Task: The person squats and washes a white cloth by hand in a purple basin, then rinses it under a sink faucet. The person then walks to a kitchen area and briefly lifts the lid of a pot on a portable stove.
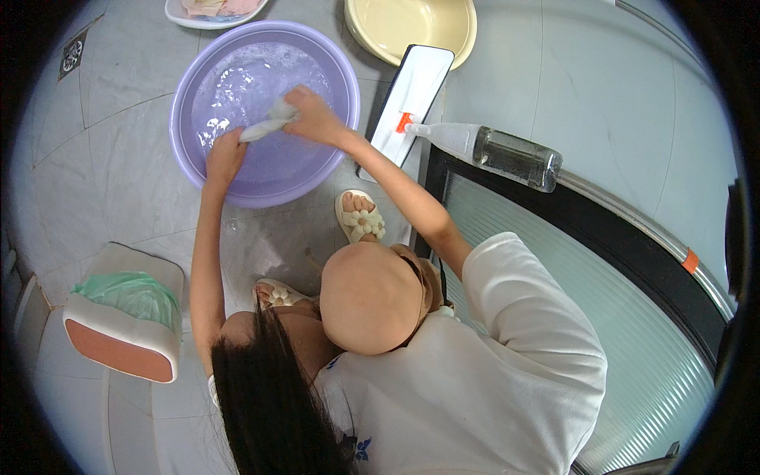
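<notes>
A twisted white cloth is stretched between my two hands above a round purple plastic basin. My left hand grips its lower end near the basin's front left. At the upper end, my right hand is closed around the bunched fabric; this part is slightly blurred. Soapy water with foam along the far side fills the basin below. The exact type of cloth cannot be made out.
Behind stand a yellow basin and a white tub holding pastel fabric. A flat spray mop with a bottle lies to the right, by a ribbed glass door. A lined trash bin stands left; a floor drain is far left.
</notes>
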Demonstrator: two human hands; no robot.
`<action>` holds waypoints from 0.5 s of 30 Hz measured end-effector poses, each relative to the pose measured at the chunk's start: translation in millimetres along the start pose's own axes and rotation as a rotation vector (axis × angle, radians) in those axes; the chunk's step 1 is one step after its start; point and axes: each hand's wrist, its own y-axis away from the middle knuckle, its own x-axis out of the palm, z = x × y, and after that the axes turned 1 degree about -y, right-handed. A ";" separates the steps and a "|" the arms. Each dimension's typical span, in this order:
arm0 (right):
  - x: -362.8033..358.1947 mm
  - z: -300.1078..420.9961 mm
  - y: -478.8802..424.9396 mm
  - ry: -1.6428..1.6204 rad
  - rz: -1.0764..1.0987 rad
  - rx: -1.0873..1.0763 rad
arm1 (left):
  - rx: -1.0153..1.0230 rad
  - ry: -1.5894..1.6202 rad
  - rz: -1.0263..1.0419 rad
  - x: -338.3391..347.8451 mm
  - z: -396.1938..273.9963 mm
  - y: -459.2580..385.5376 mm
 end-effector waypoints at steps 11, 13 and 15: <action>45.3 -17.1 -0.8 0.304 0.040 0.144 | 0.275 0.271 -0.343 27.7 5.1 -1.7; 57.5 -14.4 -2.8 0.294 0.077 0.095 | 0.318 0.294 -0.272 32.1 4.6 -6.3; 66.1 -14.9 -3.5 0.251 0.099 0.014 | 0.284 0.304 -0.117 32.0 4.7 -8.2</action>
